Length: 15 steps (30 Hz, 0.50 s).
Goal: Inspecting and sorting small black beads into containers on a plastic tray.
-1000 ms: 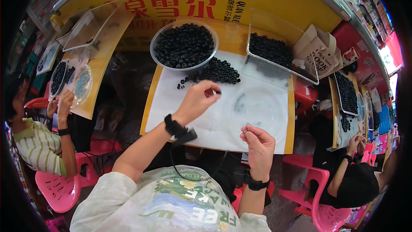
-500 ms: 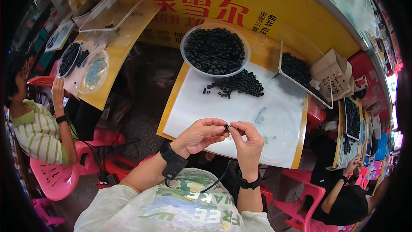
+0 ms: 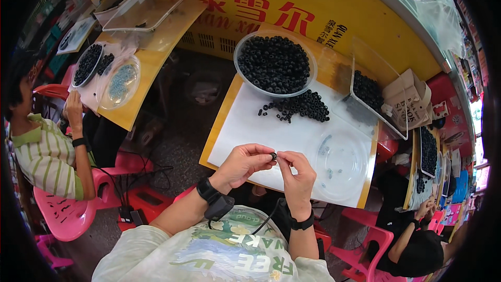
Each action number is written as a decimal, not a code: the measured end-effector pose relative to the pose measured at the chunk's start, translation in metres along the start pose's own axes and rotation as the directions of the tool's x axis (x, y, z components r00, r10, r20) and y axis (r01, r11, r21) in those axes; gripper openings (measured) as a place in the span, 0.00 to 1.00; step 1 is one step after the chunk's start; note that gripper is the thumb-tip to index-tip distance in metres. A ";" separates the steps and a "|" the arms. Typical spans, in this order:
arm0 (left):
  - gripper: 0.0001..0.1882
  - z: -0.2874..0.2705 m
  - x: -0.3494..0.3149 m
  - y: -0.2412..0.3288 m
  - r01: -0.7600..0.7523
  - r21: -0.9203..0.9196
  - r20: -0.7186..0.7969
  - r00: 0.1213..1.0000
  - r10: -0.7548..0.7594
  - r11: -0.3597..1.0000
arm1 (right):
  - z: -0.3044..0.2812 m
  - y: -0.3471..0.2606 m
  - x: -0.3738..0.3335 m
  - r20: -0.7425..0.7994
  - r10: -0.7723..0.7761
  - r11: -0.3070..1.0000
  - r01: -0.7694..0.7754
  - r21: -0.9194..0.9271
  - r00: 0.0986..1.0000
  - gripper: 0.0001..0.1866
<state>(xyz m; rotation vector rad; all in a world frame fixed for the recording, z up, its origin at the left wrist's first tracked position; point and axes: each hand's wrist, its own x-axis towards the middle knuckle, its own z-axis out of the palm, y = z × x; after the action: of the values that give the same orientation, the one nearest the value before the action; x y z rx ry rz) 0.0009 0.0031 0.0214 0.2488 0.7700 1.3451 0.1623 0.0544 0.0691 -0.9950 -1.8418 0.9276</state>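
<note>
My left hand (image 3: pixel 241 165) pinches a small black ring-shaped part (image 3: pixel 273 156) between thumb and fingertips, over the table's near edge. Against the part's right side press the closed thumb and fingers of my right hand (image 3: pixel 298 175); anything tiny between them is too small to make out. Beyond the hands, a loose pile of similar black parts (image 3: pixel 309 106) lies on a white sheet (image 3: pixel 255 128). Behind it stands a round clear tub (image 3: pixel 282 94) heaped with more. Right of my hands sits a round clear dish (image 3: pixel 359 175) with several tiny pale bits.
A clear rectangular bin (image 3: pixel 383 119) of black parts stands at the table's right, beside a paper bag (image 3: pixel 408 99). People sit at tables to the left (image 3: pixel 49 159) and right (image 3: pixel 417 243). Pink chairs (image 3: pixel 368 245) flank me; a yellow panel (image 3: pixel 209 31) rises behind the table.
The view has shifted slightly, so the table's far half sits further right. My hands remain together, and the black part between my fingers appears turned a little.
</note>
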 end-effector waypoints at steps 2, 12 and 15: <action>0.10 0.001 -0.001 -0.001 -0.004 -0.002 -0.005 1.000 0.004 1.000 | 0.001 0.000 -0.001 -0.003 0.008 1.000 -0.008 0.007 1.000 0.07; 0.10 0.001 0.005 -0.009 -0.022 -0.067 -0.052 0.998 0.019 0.998 | 0.002 0.002 -0.007 0.065 -0.141 0.962 0.152 -0.228 0.988 0.09; 0.11 -0.005 0.008 -0.010 -0.001 -0.139 -0.079 0.997 -0.010 0.990 | -0.005 0.019 0.011 0.059 0.006 1.000 -0.004 -0.028 0.998 0.10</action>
<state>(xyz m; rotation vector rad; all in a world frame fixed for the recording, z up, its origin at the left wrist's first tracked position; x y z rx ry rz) 0.0060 0.0067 0.0093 0.0836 0.7390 1.4046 0.1683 0.0728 0.0575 -0.9988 -1.9071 0.9460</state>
